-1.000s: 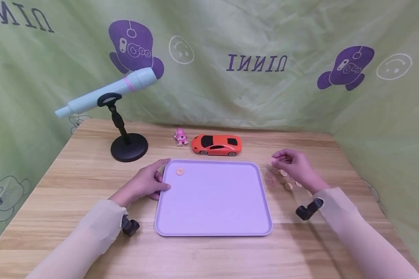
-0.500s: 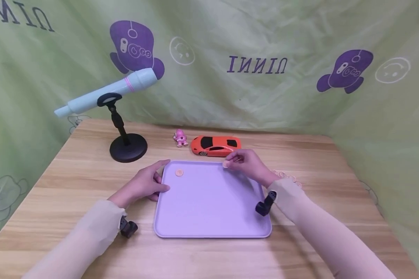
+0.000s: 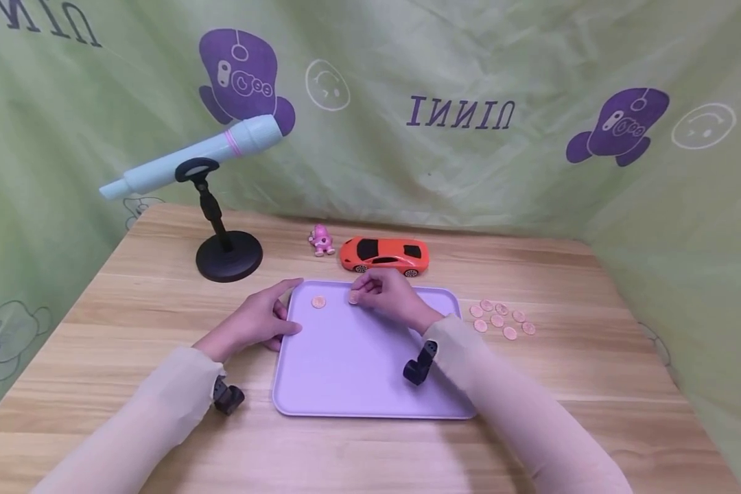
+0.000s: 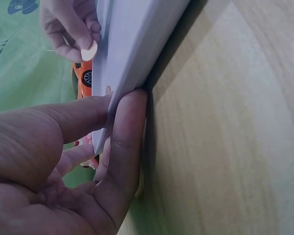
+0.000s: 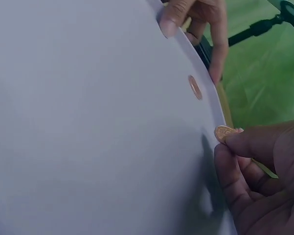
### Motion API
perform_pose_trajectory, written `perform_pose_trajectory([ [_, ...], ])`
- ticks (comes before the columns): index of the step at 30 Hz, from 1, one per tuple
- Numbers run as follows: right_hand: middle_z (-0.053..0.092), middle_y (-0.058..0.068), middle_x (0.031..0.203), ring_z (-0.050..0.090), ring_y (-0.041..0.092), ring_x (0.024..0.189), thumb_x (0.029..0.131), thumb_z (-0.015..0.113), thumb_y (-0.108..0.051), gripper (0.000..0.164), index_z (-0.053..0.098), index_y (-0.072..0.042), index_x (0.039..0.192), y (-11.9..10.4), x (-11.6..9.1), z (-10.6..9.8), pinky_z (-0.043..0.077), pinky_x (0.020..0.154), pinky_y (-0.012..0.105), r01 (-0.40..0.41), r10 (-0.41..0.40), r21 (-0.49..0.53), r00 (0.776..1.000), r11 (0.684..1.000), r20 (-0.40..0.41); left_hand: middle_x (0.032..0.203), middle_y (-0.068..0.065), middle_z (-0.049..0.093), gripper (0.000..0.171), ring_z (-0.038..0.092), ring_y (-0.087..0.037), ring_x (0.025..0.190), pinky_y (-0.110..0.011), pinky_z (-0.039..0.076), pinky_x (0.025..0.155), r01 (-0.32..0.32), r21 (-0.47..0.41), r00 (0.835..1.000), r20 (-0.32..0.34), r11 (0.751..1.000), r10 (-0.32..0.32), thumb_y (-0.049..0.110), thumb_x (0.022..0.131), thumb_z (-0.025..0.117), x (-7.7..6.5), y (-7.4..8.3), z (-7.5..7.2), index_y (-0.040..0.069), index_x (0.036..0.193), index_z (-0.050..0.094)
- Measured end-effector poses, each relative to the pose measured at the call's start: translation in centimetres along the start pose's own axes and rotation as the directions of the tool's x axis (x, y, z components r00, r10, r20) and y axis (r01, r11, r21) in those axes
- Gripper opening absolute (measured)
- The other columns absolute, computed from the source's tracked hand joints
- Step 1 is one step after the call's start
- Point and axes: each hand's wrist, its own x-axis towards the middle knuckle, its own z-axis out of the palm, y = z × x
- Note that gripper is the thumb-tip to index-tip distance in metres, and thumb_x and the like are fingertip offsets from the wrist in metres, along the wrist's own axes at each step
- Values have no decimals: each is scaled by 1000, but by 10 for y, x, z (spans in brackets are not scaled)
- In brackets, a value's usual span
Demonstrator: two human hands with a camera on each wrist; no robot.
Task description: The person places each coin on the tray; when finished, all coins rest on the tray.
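A purple tray (image 3: 370, 363) lies on the wooden table. My left hand (image 3: 256, 319) grips its left rim near the far corner, thumb over the edge and fingers outside, as the left wrist view shows. Between thumb and fingers, my right hand (image 3: 385, 298) pinches a copper-coloured coin (image 5: 224, 132) above the far part of the tray. One more coin (image 3: 318, 302) lies flat in the tray's far left corner, to the left of the held one. Several loose coins (image 3: 497, 320) are spread on the table just right of the tray.
Behind the tray sit an orange toy car (image 3: 384, 256) and a small pink figurine (image 3: 322, 241). At the back left a light blue microphone (image 3: 191, 156) rests on a black stand (image 3: 229, 256). A green printed curtain (image 3: 469, 178) hangs behind the table.
My right hand has moved left from the loose coins to over the tray, carrying a coin. The left hand keeps its grip on the tray rim.
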Motion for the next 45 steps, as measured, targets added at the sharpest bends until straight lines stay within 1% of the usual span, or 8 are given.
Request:
perform_pose_trajectory([
  [4, 76, 13, 96, 67, 9, 80, 91, 79, -4, 14, 75, 0, 104, -1, 2, 12, 60, 73, 18, 29, -28, -49, 999, 998, 18, 93, -9, 48, 90, 59, -15, 66, -32, 64, 55, -4, 1, 1000, 0, 1000, 4, -2, 91, 76, 0, 0, 1, 14, 165, 28],
  [9, 74, 12, 94, 66, 12, 83, 92, 77, -3, 10, 74, -1, 101, -5, 1, 19, 59, 75, 19, 51, -51, -139, 999, 989, 1, 93, -9, 48, 89, 59, -14, 65, -32, 65, 55, 0, 3, 1000, -1, 1000, 0, -2, 91, 76, 2, -1, 1, 15, 165, 29],
  [16, 72, 12, 96, 65, 15, 86, 92, 73, 2, 9, 72, 0, 101, -13, -1, 23, 59, 78, 22, 42, -46, -219, 999, 975, -14, 94, -9, 48, 89, 59, -15, 67, -32, 65, 57, 16, 6, 1000, 1, 1000, -16, -2, 92, 75, 2, 1, 1, 15, 166, 27],
  [26, 71, 11, 93, 61, 14, 83, 91, 72, 3, 9, 73, 0, 100, -19, -3, 23, 55, 74, 21, 41, -51, -289, 998, 957, -26, 94, -10, 49, 89, 60, -15, 66, -32, 65, 56, 12, 20, 1000, -2, 1000, -12, -1, 92, 75, 3, 0, 1, 15, 165, 28],
  [32, 70, 11, 92, 59, 15, 82, 92, 72, 3, 8, 74, 1, 99, -24, -4, 23, 53, 73, 21, 33, -45, -316, 999, 948, -30, 94, -10, 49, 89, 60, -15, 67, -31, 65, 57, 8, 22, 1000, -1, 1000, -7, -1, 92, 75, 2, 0, 1, 15, 166, 27],
  [37, 72, 12, 93, 62, 15, 82, 93, 73, 1, 7, 74, 1, 100, -26, -4, 24, 56, 75, 22, 17, -28, -329, 999, 944, -30, 94, -10, 48, 89, 60, -15, 66, -32, 65, 57, 7, 20, 1000, -4, 1000, -7, -1, 92, 75, 2, 0, 0, 15, 166, 27],
  [41, 74, 12, 93, 65, 14, 83, 93, 73, 0, 7, 74, 2, 100, -25, -3, 24, 59, 77, 23, 4, -15, -314, 999, 949, -33, 94, -10, 48, 89, 60, -15, 65, -33, 65, 57, 4, 11, 1000, 0, 1000, -4, -1, 93, 75, 2, 0, 0, 15, 166, 27],
  [45, 74, 11, 94, 64, 14, 84, 95, 71, -1, 8, 75, 0, 102, -22, -4, 23, 59, 79, 24, -5, -4, -298, 1000, 955, -30, 94, -10, 48, 89, 60, -15, 65, -33, 65, 57, 2, 1, 1000, 2, 1000, -2, -1, 92, 75, 2, -2, 1, 15, 166, 27],
])
